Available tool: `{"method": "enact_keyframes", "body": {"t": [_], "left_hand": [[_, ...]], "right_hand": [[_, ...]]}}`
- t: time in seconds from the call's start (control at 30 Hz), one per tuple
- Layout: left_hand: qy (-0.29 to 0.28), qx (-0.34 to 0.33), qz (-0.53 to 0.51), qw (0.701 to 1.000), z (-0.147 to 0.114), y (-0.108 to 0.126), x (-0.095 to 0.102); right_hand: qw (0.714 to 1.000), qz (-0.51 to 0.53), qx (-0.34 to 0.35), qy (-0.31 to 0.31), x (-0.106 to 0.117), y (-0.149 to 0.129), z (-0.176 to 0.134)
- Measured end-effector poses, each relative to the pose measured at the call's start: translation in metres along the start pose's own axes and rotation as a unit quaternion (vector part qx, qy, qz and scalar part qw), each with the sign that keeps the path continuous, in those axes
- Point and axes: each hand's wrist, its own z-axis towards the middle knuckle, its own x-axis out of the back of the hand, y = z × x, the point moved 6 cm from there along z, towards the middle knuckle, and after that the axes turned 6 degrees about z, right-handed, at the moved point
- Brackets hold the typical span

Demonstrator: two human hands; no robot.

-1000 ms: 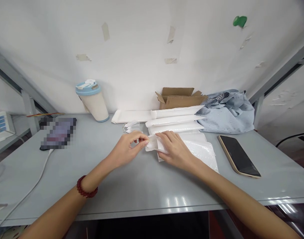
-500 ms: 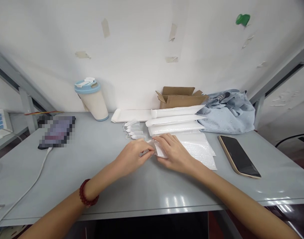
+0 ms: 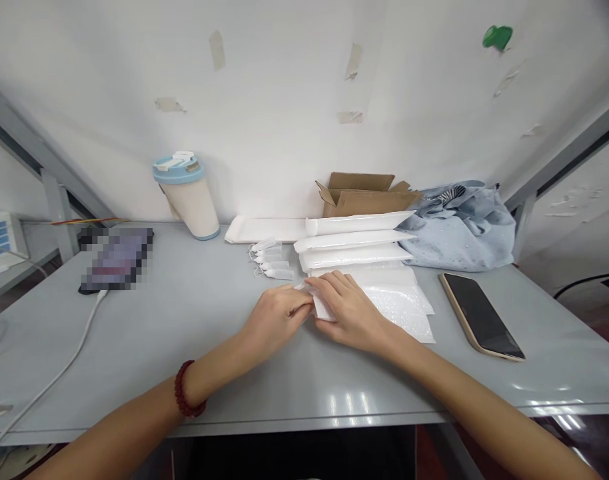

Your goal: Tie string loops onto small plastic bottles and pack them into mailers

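Observation:
A white bubble-wrap bag (image 3: 323,308) lies on the table with its narrow end toward my left hand. My right hand (image 3: 348,311) is pressed over this end, thumb on the near side and fingers on the far side. My left hand (image 3: 278,319) pinches at the bag's left edge, its fingertips partly hidden there; whether anything small is between them I cannot make out. More flat bubble-wrap bags (image 3: 402,320) lie under and beyond my right hand. Several small clear tubes (image 3: 277,274) with white caps and thin loops lie just beyond my left hand.
Behind are filled white packets (image 3: 357,241), an open cardboard box (image 3: 367,201) and a bunched light-blue cloth (image 3: 464,230). A phone (image 3: 482,317) lies at the right. A cream tumbler (image 3: 192,203) and a blurred device (image 3: 118,259) with a white cable (image 3: 67,373) are at the left.
My left hand has shifted slightly right, its fingers closer against the bag's edge and more closed. My right hand stays on the bag. The whole view has moved a little.

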Motion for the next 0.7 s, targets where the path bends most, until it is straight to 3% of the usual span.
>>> {"method": "enact_keyframes", "body": {"t": [0.13, 0.3, 0.37, 0.43, 0.5, 0.53, 0.7], "left_hand": [[-0.055, 0.028, -0.035, 0.997, 0.003, -0.007, 0.005], [0.017, 0.183, -0.068, 0.981, 0.009, -0.042, 0.032], [-0.016, 0.208, -0.104, 0.972, 0.009, -0.051, 0.026], [-0.102, 0.190, -0.173, 0.961, 0.008, -0.049, 0.010], [-0.164, 0.170, -0.234, 0.943, 0.006, -0.042, -0.004], [-0.168, 0.172, -0.252, 0.937, 0.006, -0.040, -0.007], [-0.103, 0.243, -0.237, 0.935, 0.010, -0.052, 0.011]], "right_hand": [[1.000, 0.007, 0.002, 0.004, 0.002, -0.001, 0.001], [0.998, 0.012, 0.005, 0.058, 0.012, 0.004, 0.000], [0.997, 0.012, 0.007, 0.079, 0.016, 0.004, -0.001], [0.996, 0.014, 0.014, 0.088, 0.018, 0.002, -0.001], [0.997, 0.013, 0.017, 0.075, 0.019, -0.002, -0.001], [0.998, 0.008, 0.013, 0.059, 0.018, -0.003, -0.001], [0.997, -0.045, -0.057, -0.030, 0.010, 0.003, 0.001]]}}
